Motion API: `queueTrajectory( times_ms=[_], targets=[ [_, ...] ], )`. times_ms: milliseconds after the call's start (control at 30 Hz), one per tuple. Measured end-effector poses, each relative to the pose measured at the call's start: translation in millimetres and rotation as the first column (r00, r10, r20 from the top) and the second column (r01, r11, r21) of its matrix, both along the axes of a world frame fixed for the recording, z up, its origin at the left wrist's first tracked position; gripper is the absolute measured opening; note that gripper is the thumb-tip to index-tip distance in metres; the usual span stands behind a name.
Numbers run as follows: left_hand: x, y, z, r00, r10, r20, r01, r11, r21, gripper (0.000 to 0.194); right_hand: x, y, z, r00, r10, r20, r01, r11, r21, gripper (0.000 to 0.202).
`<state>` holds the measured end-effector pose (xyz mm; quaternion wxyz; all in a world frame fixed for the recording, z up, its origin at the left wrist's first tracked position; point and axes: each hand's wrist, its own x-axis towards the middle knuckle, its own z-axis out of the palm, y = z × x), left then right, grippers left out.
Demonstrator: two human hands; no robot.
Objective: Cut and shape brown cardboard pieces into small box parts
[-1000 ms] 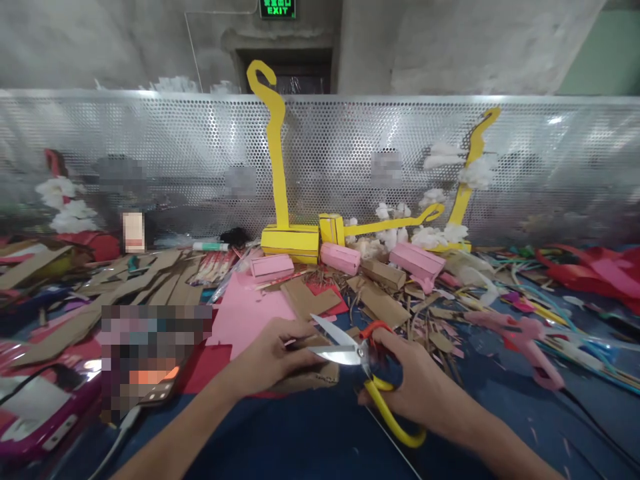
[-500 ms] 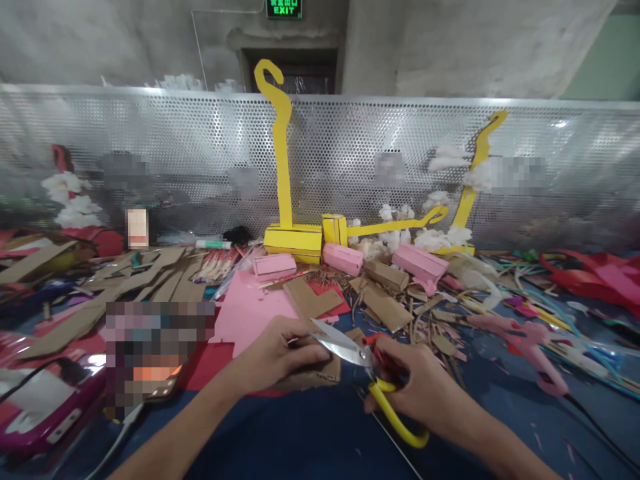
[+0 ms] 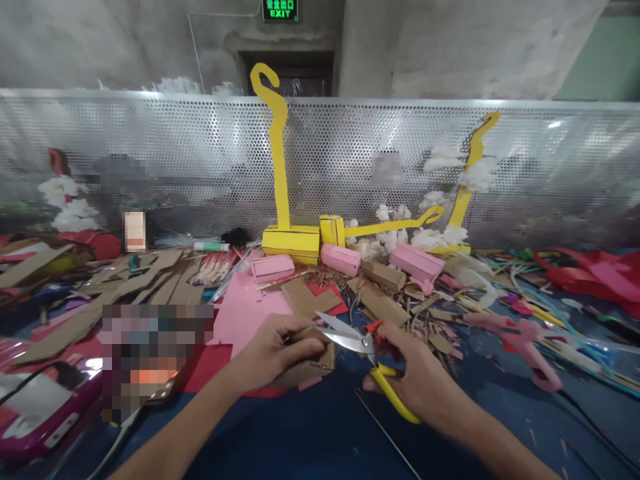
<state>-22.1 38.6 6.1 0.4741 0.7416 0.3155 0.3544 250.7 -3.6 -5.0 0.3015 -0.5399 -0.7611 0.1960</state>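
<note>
My left hand (image 3: pixel 280 353) grips a small folded piece of brown cardboard (image 3: pixel 310 369), its corrugated edge facing right. In my right hand (image 3: pixel 413 363) is a pair of scissors (image 3: pixel 353 340) with one red and one yellow handle. Their blades are parted and point left at the cardboard's upper edge; whether they touch it I cannot tell. Beneath and beyond my left hand lie a pink sheet (image 3: pixel 250 303) and red paper. A thin metal rod (image 3: pixel 387 433) rests on the blue table below my right hand.
A pink glue gun (image 3: pixel 525 343) with a black cord lies at right. Yellow hooked cardboard pieces (image 3: pixel 290 243) and pink boxes (image 3: pixel 273 267) stand behind. Cardboard strips (image 3: pixel 165 273) and a purple device (image 3: pixel 55 413) are at left. A perforated metal panel (image 3: pixel 330 147) closes off the back.
The scissor blades have opened wider, with the yellow handle swinging up toward my right hand. The cardboard in my left hand has tilted slightly, showing more of its front face.
</note>
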Motion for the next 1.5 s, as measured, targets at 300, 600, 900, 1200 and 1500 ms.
queueTrajectory(
  times_ms=[300, 600, 900, 1200, 1500],
  targets=[
    [3.5, -3.6, 9.8, 0.999, 0.011, -0.031, -0.008, 0.995, 0.096, 0.017, -6.4, -4.6, 4.2, 0.993, -0.041, 0.115, 0.035, 0.998, 0.052, 0.042],
    [5.3, -9.1, 10.7, 0.995, 0.025, -0.094, -0.01, 0.987, 0.158, 0.018, -1.9, -2.5, 0.6, 0.986, -0.05, 0.156, 0.037, 0.996, 0.083, 0.041],
    [6.4, -5.1, 3.2, 0.988, 0.108, -0.107, -0.083, 0.972, 0.222, 0.033, 0.4, 3.0, -9.5, 0.995, -0.064, 0.082, 0.057, 0.995, 0.079, 0.038],
    [2.6, -2.4, 6.7, 0.99, 0.132, -0.041, -0.121, 0.971, 0.208, 0.02, 4.2, 3.7, -0.7, 0.991, -0.075, -0.107, 0.084, 0.993, 0.08, 0.041],
    [5.4, -4.6, 4.0, 0.991, 0.11, 0.075, -0.118, 0.988, 0.104, 0.026, 0.0, -2.7, 7.5, 1.0, -0.004, -0.014, 0.006, 0.99, 0.144, 0.03]
  ],
)
